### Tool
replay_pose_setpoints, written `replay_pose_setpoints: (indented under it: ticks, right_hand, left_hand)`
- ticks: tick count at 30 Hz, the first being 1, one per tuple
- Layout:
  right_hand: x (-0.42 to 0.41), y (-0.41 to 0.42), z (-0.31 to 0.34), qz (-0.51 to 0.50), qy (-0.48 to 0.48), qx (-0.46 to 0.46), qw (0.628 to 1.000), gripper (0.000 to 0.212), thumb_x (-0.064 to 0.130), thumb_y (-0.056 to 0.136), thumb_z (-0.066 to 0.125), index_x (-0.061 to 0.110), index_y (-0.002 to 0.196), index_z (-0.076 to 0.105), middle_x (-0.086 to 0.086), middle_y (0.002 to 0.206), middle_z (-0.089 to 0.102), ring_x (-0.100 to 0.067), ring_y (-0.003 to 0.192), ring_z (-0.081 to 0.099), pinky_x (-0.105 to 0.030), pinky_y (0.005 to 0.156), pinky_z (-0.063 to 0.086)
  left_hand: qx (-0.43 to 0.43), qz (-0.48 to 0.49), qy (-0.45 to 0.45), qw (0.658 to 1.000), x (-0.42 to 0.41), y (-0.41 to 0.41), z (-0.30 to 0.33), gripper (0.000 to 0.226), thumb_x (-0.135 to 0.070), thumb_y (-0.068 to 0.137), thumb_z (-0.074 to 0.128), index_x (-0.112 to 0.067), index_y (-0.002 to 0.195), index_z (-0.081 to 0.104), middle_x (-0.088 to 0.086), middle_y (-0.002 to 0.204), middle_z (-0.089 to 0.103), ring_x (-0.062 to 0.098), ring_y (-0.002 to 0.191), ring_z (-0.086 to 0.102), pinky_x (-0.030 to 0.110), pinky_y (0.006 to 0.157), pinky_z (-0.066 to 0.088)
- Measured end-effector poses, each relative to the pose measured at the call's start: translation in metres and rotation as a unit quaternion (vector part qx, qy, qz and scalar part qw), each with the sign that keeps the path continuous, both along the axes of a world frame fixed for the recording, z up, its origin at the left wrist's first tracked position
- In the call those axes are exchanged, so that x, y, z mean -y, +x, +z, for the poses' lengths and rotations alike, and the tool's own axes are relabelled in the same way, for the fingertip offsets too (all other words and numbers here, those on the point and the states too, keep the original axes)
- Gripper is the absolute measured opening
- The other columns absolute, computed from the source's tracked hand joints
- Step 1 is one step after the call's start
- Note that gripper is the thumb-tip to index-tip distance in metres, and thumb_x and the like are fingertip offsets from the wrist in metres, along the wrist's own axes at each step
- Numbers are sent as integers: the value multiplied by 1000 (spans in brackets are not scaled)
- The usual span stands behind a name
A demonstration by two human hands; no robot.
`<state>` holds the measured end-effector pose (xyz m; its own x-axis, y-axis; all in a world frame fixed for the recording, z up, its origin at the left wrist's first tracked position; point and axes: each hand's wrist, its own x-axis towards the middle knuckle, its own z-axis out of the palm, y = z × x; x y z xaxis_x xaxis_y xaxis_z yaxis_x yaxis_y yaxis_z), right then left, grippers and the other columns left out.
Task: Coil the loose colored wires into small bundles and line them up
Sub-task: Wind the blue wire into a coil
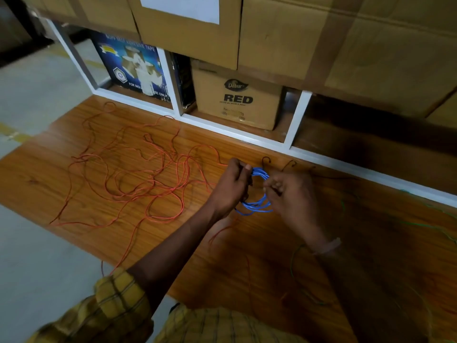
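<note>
The coil [256,191] sits between the left hand [231,185] and right hand [291,194], above the board [247,256]; loose wire [138,174] sprawls left of the grip; shelf boxes [237,100] stand behind it.

Storeroom: stacked cardboard cartons [284,33], white shelving [294,120], tape box [131,68].

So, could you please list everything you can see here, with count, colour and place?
blue wire coil: one, blue, held between both hands
red wire: loose tangle, red-orange, left on board
green wire: loose, green, right on board
wooden board: one, brown, on floor
Dabur box: one, tan, shelf compartment
tape box: one, blue, left compartment
left hand: grips coil
right hand: pinches coil
</note>
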<state>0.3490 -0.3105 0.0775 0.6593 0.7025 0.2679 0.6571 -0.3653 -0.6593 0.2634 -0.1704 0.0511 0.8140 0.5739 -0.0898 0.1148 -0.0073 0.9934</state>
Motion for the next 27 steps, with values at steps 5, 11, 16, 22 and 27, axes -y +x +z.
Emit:
replay_pose_setpoints:
  ticks: [5, 11, 16, 22, 27]
  right_hand:
    - [-8, -20, -22, -166, 99, -96, 976, 11, 9, 83, 77, 18, 81, 70, 6, 72, 71, -10, 66, 69, -39, 64, 59]
    - [-15, -20, -25, -276, 209, -282, 895, 28, 11, 82, 84, 24, 81, 59, -1, 79, 69, -21, 73, 70, -41, 68, 59]
    - [-12, -21, -17, -262, 292, -401, 828, 29, -2, 84, 80, 15, 83, 56, -8, 83, 66, -18, 72, 64, -21, 59, 52]
    - [-12, -23, -15, -244, 314, -447, 801, 29, -4, 84, 78, 13, 87, 56, -10, 89, 69, -23, 85, 69, -26, 69, 54]
    - [-9, -21, -13, -223, 329, -462, 793, 25, -3, 85, 77, 13, 90, 59, -21, 101, 71, -31, 93, 71, -36, 80, 56]
  left_hand:
    - [43, 14, 20, 999, 16, -2, 0, 13, -25, 114, 41, -12, 115, 39, 0, 79, 50, 9, 52, 42, 29, 52, 40]
    - [56, 32, -16, 998, 25, 0, -5, 20, -27, 112, 45, -14, 126, 39, -11, 71, 55, 8, 55, 41, 32, 55, 35]
    - [38, 28, -43, 998, 24, 1, -2, 23, -24, 112, 47, -12, 132, 44, -14, 63, 55, 7, 54, 40, 30, 54, 34]
    - [12, 11, -73, 997, 20, 1, 7, 26, -19, 112, 46, 3, 113, 61, -13, 61, 49, 7, 51, 40, 29, 52, 35]
    - [23, 12, -74, 997, 22, -1, 15, 17, -22, 112, 50, -8, 103, 54, -6, 69, 52, 8, 53, 43, 30, 55, 40]
